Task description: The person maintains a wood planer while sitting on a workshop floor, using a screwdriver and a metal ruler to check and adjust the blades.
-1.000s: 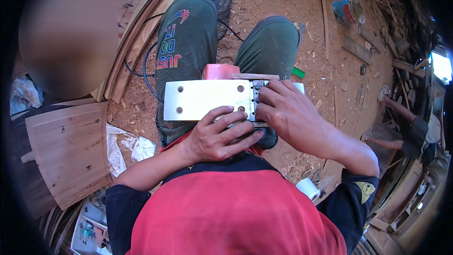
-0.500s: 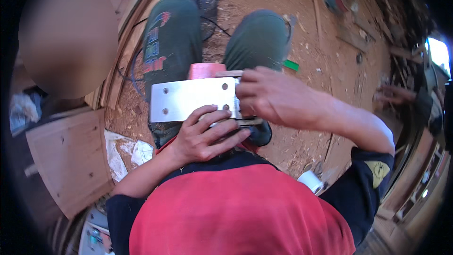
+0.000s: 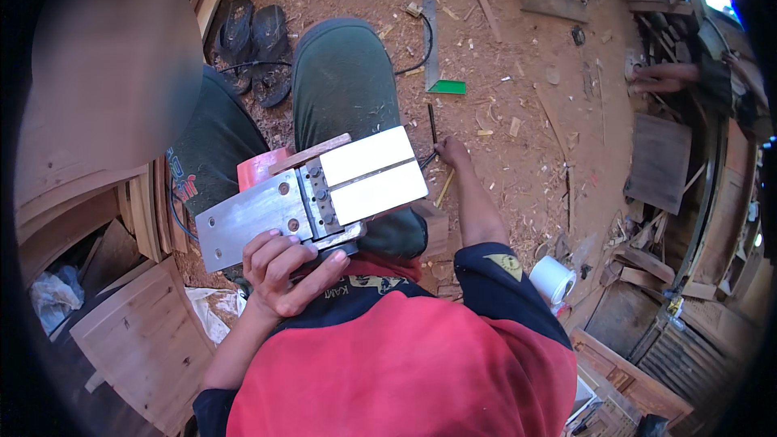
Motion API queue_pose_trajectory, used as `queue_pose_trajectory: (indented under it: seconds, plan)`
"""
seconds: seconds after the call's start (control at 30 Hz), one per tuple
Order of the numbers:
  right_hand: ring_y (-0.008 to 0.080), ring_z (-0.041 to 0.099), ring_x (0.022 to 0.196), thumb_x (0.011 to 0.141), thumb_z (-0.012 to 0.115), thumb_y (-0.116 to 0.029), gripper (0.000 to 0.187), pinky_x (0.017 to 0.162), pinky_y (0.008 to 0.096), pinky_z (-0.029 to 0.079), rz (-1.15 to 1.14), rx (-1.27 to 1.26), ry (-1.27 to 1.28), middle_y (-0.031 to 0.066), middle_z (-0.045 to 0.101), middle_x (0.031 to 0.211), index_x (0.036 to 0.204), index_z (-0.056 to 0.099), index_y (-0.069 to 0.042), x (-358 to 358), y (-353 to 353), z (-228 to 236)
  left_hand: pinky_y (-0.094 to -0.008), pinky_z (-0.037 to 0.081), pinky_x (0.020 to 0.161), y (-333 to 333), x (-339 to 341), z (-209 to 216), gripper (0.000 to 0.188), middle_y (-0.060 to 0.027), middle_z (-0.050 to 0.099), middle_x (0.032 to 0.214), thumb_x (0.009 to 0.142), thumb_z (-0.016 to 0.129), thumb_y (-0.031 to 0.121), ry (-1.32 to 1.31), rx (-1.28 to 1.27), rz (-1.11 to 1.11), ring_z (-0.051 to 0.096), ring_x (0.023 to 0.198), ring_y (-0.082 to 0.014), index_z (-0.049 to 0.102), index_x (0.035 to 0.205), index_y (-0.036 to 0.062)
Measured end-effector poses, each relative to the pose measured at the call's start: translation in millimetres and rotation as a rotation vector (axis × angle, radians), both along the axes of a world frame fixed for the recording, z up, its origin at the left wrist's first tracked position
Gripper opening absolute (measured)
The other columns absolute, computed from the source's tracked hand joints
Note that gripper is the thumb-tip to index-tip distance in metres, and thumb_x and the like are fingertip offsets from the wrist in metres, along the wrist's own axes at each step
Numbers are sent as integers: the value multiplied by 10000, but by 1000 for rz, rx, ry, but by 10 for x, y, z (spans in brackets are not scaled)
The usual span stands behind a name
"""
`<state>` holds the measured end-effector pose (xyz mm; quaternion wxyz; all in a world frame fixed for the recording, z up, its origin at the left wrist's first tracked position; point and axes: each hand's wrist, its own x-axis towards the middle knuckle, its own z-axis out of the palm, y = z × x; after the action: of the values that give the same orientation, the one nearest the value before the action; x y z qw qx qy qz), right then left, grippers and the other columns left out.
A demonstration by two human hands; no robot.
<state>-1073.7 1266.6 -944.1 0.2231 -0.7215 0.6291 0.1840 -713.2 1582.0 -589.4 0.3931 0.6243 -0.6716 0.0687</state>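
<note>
An electric planer (image 3: pixel 267 210) lies upside down across my lap, its metal sole up, with an orange body (image 3: pixel 257 168) behind it and a bolted blade drum (image 3: pixel 320 198) in the middle. My left hand (image 3: pixel 283 267) grips the planer's near edge from below. My right hand (image 3: pixel 452 150) is stretched down to the dirt floor beside my right knee. Its fingertips touch a thin black rod (image 3: pixel 431 123), and a yellow pencil-like stick (image 3: pixel 444 188) lies close by. Whether the fingers have closed on the rod is unclear.
A pair of dark sandals (image 3: pixel 251 47) and a metal square with a green end (image 3: pixel 437 61) lie on the sawdust floor ahead. Wooden panels (image 3: pixel 133 336) stand at my left, a white tape roll (image 3: pixel 553 279) at my right. Another person's hand (image 3: pixel 660 77) rests at the far right.
My right hand has left the blade drum and reached down to the floor on the right. The left hand still holds the planer, whose sole is now fully uncovered.
</note>
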Motion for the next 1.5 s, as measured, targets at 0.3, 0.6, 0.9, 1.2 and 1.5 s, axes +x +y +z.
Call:
queue_pose_trajectory:
  seconds: [0.3,0.6,0.9,1.2,1.5]
  plan:
    - [368,666,1143,925,652,-443,426,950,555,512,296,-2,122,195,706,1173,1078,717,-51,163,148,358,-387,492,884,-20,-16,26,370,34,547,1002,765,851,253,-38,-13,19,566,953,-186,763,1118,322]
    - [505,649,942,993,514,-369,390,798,600,495,-130,-551,-156,313,681,974,1171,517,-22,653,-591,1484,-353,495,908,12,35,38,377,45,568,986,762,853,272,-15,-31,50,579,963,-159,777,1128,319]
    - [83,427,485,1023,489,-214,117,416,267,328,-387,-311,-1256,-29,448,679,1087,507,-118,1906,-1013,3894,-379,486,845,-11,0,27,411,33,567,979,702,913,254,31,-85,35,594,940,-210,771,1085,300]
    - [106,428,488,1019,503,-211,162,438,286,359,-128,203,-1470,-15,490,672,1124,520,-90,2557,-594,4229,-356,483,925,36,31,51,369,31,586,1023,795,762,231,31,-59,29,611,1028,-184,771,1160,287]
    - [275,698,628,832,705,-159,226,567,396,516,1204,-854,-712,83,642,647,1024,599,-104,3120,794,5186,-382,501,878,19,16,15,389,40,575,976,735,876,236,64,-104,47,597,961,-201,779,1107,298]
